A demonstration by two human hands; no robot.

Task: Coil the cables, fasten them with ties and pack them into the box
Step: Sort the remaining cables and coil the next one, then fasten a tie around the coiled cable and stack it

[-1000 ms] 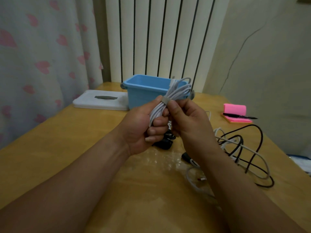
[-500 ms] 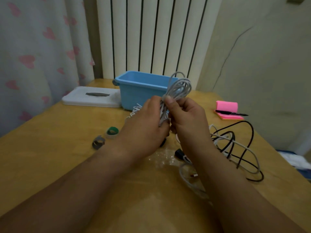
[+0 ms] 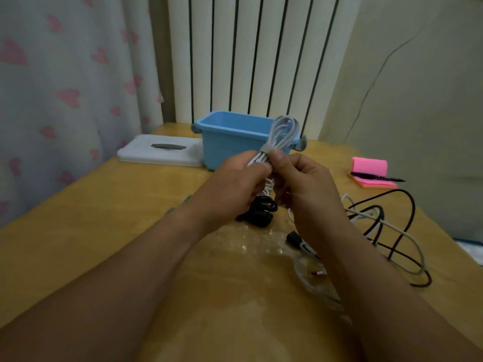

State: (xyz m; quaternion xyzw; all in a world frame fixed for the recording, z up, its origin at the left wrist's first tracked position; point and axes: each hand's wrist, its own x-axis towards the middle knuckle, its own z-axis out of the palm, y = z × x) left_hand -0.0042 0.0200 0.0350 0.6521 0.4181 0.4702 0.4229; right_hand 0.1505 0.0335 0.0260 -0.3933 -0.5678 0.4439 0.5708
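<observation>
Both hands hold a coiled white cable (image 3: 283, 131) upright above the table, in front of the blue box (image 3: 230, 138). A grey tie (image 3: 266, 148) wraps around the coil just above my fingers. My left hand (image 3: 235, 186) grips the lower part of the coil. My right hand (image 3: 305, 186) pinches it at the tie with thumb and fingers. Under the hands lies a bundled black cable (image 3: 258, 211). To the right, loose black and white cables (image 3: 392, 231) sprawl in loops on the table.
A white lid (image 3: 159, 151) lies left of the box. Pink sticky notes (image 3: 369, 169) with a black pen (image 3: 379, 177) sit at the far right. A clear plastic bag (image 3: 251, 244) lies on the wooden table. Curtain at left, radiator behind.
The coil stays held in both hands. The grey tie, hidden half a second ago, shows again around the coil. The view has shifted slightly.
</observation>
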